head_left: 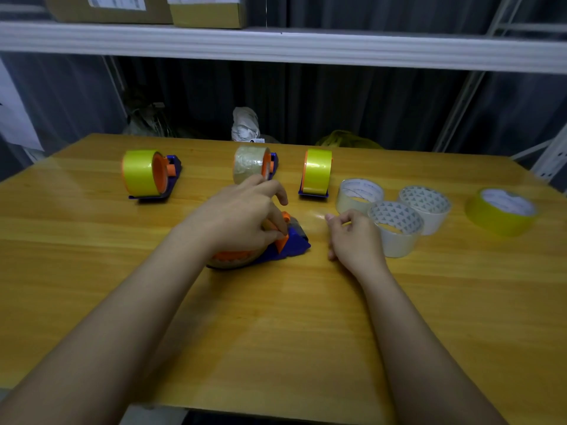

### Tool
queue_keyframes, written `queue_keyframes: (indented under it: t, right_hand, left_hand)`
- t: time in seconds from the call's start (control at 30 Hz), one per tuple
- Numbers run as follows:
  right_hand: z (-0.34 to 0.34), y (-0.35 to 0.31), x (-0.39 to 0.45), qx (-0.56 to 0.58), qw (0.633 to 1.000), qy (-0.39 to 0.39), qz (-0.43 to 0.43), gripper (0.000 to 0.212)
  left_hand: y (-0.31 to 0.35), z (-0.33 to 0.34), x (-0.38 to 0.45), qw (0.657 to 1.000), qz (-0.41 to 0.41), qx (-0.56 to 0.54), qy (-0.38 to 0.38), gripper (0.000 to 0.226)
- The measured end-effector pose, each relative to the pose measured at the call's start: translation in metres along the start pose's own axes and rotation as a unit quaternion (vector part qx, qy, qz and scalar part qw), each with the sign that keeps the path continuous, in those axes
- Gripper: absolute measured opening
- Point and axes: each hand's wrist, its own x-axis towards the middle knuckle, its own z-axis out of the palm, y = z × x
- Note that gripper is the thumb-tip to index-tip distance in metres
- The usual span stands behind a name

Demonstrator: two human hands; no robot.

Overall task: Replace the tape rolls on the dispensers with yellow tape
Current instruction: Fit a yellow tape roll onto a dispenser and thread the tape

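**Left hand on the near dispenser, right hand pinching a clear tape end**

I see my left hand [242, 219] curled over the near dispenser [276, 245], a blue one with orange parts lying on the bench [276, 326] in front of me; the fingers grip it from above and hide most of its roll. My right hand [352, 237] sits just to its right, fingers curled with thumb and forefinger pinched together. A faint clear strip [316, 215] seems to run from that pinch toward the dispenser, though I cannot tell for sure that it is tape.

Along the far side of the bench stand three more dispensers. The left dispenser [147, 176] carries yellow tape, the middle dispenser [254, 165] carries a clear roll and sits just behind my left hand, and the right dispenser [317, 174] carries yellow tape.

To the right of my right hand lie three loose clear rolls [395, 228], clustered and touching or nearly so. Farther right, well apart from them, lies a loose yellow roll [501, 211], flat on the bench.
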Motion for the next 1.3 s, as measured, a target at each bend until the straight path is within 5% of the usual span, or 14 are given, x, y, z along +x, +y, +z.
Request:
queue_keyframes:
  t: [0.43, 0.7, 0.9, 1.0, 1.3]
  right_hand:
    - [-0.005, -0.024, -0.012, 0.314, 0.925, -0.134, 0.169, 0.014]
    - [-0.003, -0.026, -0.014, 0.297, 0.943, -0.103, 0.11, 0.02]
    - [-0.005, -0.029, -0.019, 0.273, 0.957, -0.074, 0.061, 0.02]
    - [-0.006, -0.029, -0.02, 0.273, 0.959, -0.068, 0.046, 0.019]
    - [-0.018, -0.028, -0.015, 0.383, 0.923, 0.028, 0.019, 0.019]
  left_hand:
    - [-0.002, -0.003, -0.009, 0.994, -0.032, -0.098, 0.035, 0.019]
    - [0.0, -0.002, -0.01, 0.99, -0.113, -0.089, 0.008, 0.111]
    - [0.011, -0.002, 0.009, 0.974, -0.197, 0.075, -0.086, 0.103]
    - [0.014, 0.001, 0.014, 0.983, -0.168, 0.059, -0.051, 0.072]
    - [0.007, 0.021, 0.007, 0.976, -0.12, 0.056, 0.175, 0.084]
